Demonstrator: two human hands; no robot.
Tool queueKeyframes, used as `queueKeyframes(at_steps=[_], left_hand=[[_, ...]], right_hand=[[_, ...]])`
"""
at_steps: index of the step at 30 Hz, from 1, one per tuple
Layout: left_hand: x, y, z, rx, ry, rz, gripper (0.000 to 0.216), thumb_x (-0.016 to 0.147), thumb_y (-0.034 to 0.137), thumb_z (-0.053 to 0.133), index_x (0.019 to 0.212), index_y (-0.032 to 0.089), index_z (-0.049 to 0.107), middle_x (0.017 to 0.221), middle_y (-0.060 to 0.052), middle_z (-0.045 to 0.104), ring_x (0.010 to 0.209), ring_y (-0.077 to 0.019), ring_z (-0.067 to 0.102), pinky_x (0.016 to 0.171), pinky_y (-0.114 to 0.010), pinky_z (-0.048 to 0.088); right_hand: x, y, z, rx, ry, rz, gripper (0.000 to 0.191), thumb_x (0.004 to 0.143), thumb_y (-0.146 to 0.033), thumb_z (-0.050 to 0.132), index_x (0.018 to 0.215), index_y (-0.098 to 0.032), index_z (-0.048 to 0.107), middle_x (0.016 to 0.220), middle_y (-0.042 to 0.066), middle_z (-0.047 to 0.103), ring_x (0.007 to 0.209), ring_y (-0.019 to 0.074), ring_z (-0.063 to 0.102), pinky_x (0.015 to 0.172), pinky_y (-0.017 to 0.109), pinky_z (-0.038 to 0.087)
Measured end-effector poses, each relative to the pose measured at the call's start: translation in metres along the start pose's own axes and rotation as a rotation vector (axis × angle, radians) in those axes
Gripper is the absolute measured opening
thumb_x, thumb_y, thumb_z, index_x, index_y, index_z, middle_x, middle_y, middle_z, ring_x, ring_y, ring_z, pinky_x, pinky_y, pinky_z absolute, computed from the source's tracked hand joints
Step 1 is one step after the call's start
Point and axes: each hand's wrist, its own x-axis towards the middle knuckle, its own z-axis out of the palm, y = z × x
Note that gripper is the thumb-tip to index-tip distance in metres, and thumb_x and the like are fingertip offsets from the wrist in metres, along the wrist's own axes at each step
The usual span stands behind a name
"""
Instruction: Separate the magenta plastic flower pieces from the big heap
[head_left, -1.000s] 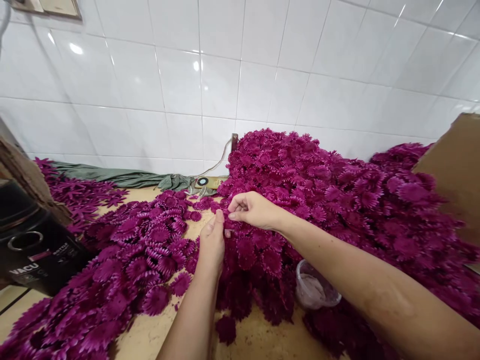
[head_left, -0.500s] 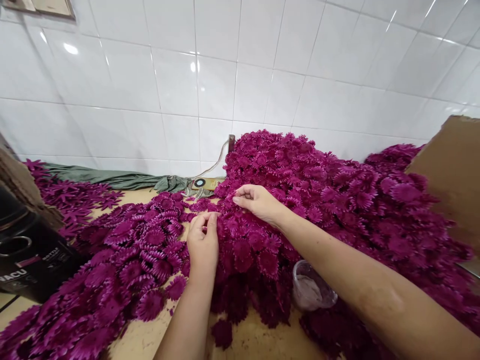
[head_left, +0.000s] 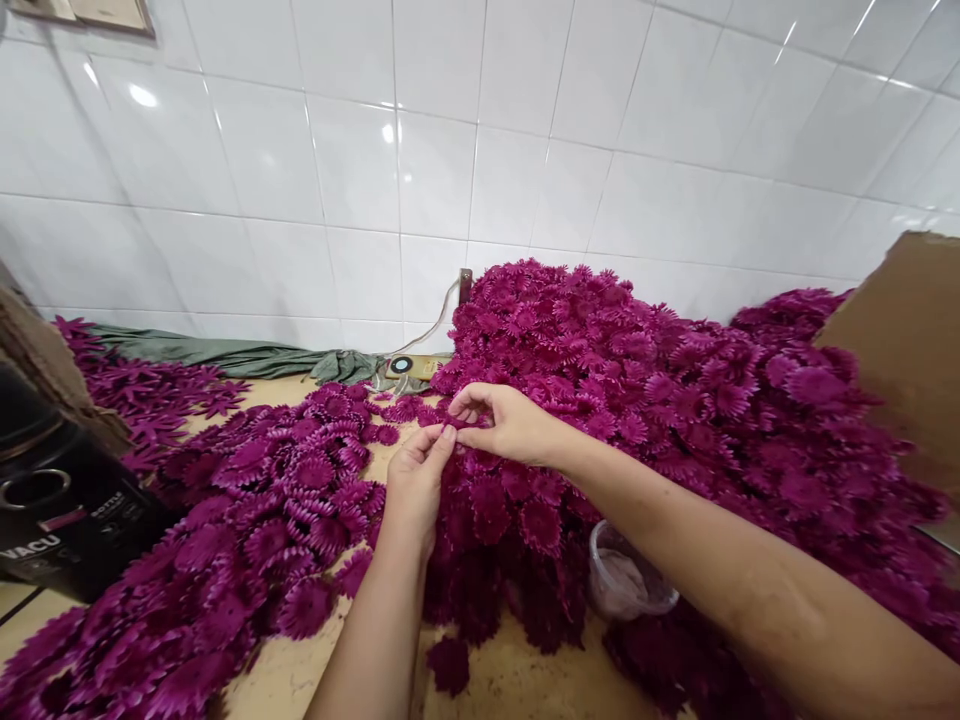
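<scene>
My left hand is closed in a pinch, thumb against forefinger. Its fingertips meet those of my right hand, which is also pinched, with its other fingers curled above. Magenta shows between the right fingers, but whether it is a held piece or the flowers behind cannot be made out. Both hands are over the front of a tall heap of magenta artificial flowers. Left of my left hand lies a lower spread of flat, fringed magenta flower layers. A clear plastic cup with whitish contents stands below my right forearm.
A black bottle-like container stands at the left beside torn cardboard. Star-shaped magenta pieces lie behind it. Green cloth and a small yellow device with a cord sit by the tiled wall. A cardboard sheet leans at right.
My hands have come together: the left moved right and slightly up, the right moved slightly left and down, and their fingertips now meet.
</scene>
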Motion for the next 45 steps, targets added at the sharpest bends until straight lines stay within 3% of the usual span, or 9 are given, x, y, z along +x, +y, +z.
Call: queueKeyframes(at_steps=[3,10,14,20,23,27,34,40,45], left_hand=[[0.000,0.000,0.001,-0.032,-0.028,0.021,0.025,0.050,0.033,0.076,0.063,0.016,0.062,0.058,0.004,0.061,0.064,-0.0120,0.057,0.071,-0.026,0.042],[0.001,0.001,-0.002,-0.064,0.035,0.006,0.034,0.052,0.038,0.075,0.056,0.016,0.049,0.045,0.010,0.045,0.042,-0.0043,0.037,0.047,-0.018,0.031],[0.000,0.003,-0.002,0.000,0.034,0.018,0.040,0.050,0.042,0.075,0.054,0.017,0.044,0.043,0.011,0.037,0.040,-0.0030,0.030,0.043,-0.017,0.025],[0.001,0.006,-0.001,0.024,0.097,0.054,0.036,0.050,0.041,0.073,0.061,0.018,0.048,0.053,0.008,0.049,0.050,-0.0061,0.044,0.054,-0.021,0.037],[0.003,0.005,-0.003,0.068,0.136,0.089,0.033,0.050,0.036,0.073,0.068,0.018,0.053,0.061,0.005,0.055,0.058,-0.0085,0.051,0.063,-0.024,0.041],[0.004,0.004,-0.005,0.311,0.146,0.218,0.029,0.053,0.031,0.070,0.077,0.017,0.059,0.078,-0.002,0.061,0.075,-0.0142,0.056,0.074,-0.029,0.042],[-0.003,-0.002,0.002,0.474,0.043,0.278,0.044,0.058,0.033,0.067,0.098,0.017,0.058,0.102,-0.009,0.060,0.096,-0.0213,0.054,0.085,-0.035,0.040],[0.001,0.000,0.001,0.424,0.118,0.225,0.032,0.059,0.035,0.065,0.084,0.015,0.062,0.084,-0.006,0.065,0.083,-0.0184,0.058,0.082,-0.033,0.041],[0.002,0.001,-0.001,0.474,0.099,0.161,0.021,0.059,0.036,0.064,0.067,0.017,0.061,0.057,0.000,0.061,0.057,-0.0145,0.056,0.064,-0.028,0.043]], right_hand=[[0.000,-0.003,-0.003,0.058,-0.053,0.056,0.015,0.061,-0.006,0.060,0.074,-0.012,0.054,0.065,-0.004,0.052,0.059,0.0068,0.047,0.061,0.022,0.042],[0.005,-0.007,0.005,0.011,-0.002,0.138,0.005,0.065,-0.009,0.059,0.062,-0.013,0.057,0.056,-0.004,0.053,0.052,0.0070,0.046,0.056,0.022,0.039],[0.016,-0.001,-0.003,-0.171,0.224,0.130,0.009,0.068,-0.011,0.056,0.060,-0.015,0.057,0.053,-0.004,0.051,0.051,0.0081,0.044,0.055,0.023,0.037],[0.032,0.020,-0.028,-0.135,0.517,0.196,0.014,0.069,-0.011,0.051,0.056,-0.017,0.049,0.051,-0.004,0.048,0.049,0.0085,0.043,0.053,0.023,0.036],[0.029,0.021,-0.027,-0.025,0.449,0.211,0.013,0.070,-0.012,0.050,0.059,-0.016,0.049,0.049,-0.005,0.048,0.047,0.0080,0.044,0.051,0.021,0.036],[0.020,0.010,-0.015,0.071,0.301,0.144,0.010,0.070,-0.012,0.052,0.061,-0.015,0.051,0.051,-0.005,0.050,0.048,0.0076,0.045,0.052,0.021,0.036],[0.015,-0.002,-0.003,0.254,0.160,0.177,0.012,0.071,-0.009,0.051,0.061,-0.015,0.050,0.046,-0.007,0.045,0.043,0.0061,0.041,0.049,0.020,0.035],[0.016,0.005,0.004,0.168,0.144,0.168,0.011,0.070,-0.010,0.051,0.061,-0.015,0.050,0.046,-0.007,0.044,0.043,0.0064,0.039,0.047,0.020,0.033],[0.025,0.011,-0.006,-0.051,0.273,0.175,0.010,0.067,-0.010,0.053,0.058,-0.015,0.053,0.052,-0.004,0.050,0.048,0.0076,0.043,0.053,0.022,0.037]])
